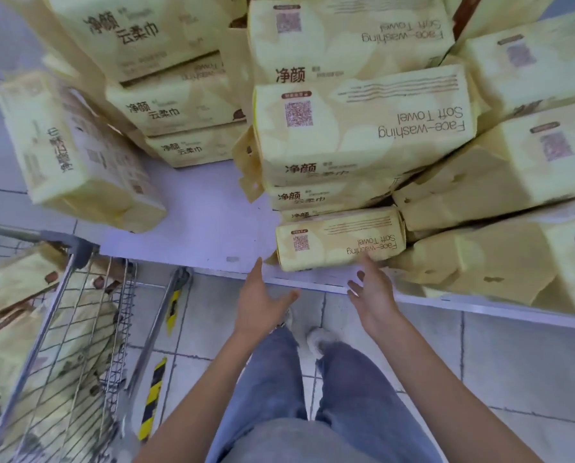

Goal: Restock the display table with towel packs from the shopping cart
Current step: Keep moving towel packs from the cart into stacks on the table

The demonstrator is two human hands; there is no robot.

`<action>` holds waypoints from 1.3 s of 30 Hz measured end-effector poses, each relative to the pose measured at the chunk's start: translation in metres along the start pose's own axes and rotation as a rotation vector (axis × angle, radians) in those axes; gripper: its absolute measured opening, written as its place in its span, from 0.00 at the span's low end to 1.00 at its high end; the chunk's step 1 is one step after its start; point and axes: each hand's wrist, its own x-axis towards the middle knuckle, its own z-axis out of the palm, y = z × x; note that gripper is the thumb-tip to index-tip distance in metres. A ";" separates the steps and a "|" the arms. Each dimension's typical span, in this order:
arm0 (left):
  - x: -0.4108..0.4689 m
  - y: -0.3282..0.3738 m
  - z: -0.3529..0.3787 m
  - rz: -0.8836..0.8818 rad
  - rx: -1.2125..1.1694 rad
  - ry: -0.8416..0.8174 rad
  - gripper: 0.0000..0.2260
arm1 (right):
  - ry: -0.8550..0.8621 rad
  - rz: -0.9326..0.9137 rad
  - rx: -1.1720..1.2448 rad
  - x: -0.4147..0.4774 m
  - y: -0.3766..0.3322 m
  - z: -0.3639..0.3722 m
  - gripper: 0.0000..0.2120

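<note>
While both forearms reach forward across the near edge of the desk, the left hand spreads flat, grip released and empty; the right hand, grip equally slack, points its fingertips at the towel pack lying by that edge.

You have a bare patch of display table straight ahead of your left hand. A tall stack of towel packs walls it on the right, a second stack stands at the back, and one loose pack sits on the left. The shopping cart stands close on your left side.
</note>
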 end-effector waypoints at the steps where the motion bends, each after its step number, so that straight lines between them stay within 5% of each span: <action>1: -0.012 -0.001 -0.002 -0.027 0.021 -0.016 0.38 | -0.042 -0.006 -0.094 -0.007 0.005 -0.005 0.28; 7: -0.085 -0.001 -0.003 -0.061 -0.009 0.050 0.29 | -0.369 -0.356 -0.783 -0.037 0.029 -0.049 0.16; 13: -0.162 -0.019 0.021 -0.137 -0.152 0.322 0.24 | -0.634 -0.615 -1.255 -0.057 0.034 -0.070 0.25; 29: -0.288 -0.093 0.034 -0.467 -0.709 0.860 0.19 | -1.174 -0.832 -1.644 -0.117 0.104 0.021 0.28; 39: -0.282 -0.161 -0.051 -0.519 -0.839 0.951 0.18 | -1.284 -0.858 -1.699 -0.157 0.169 0.152 0.28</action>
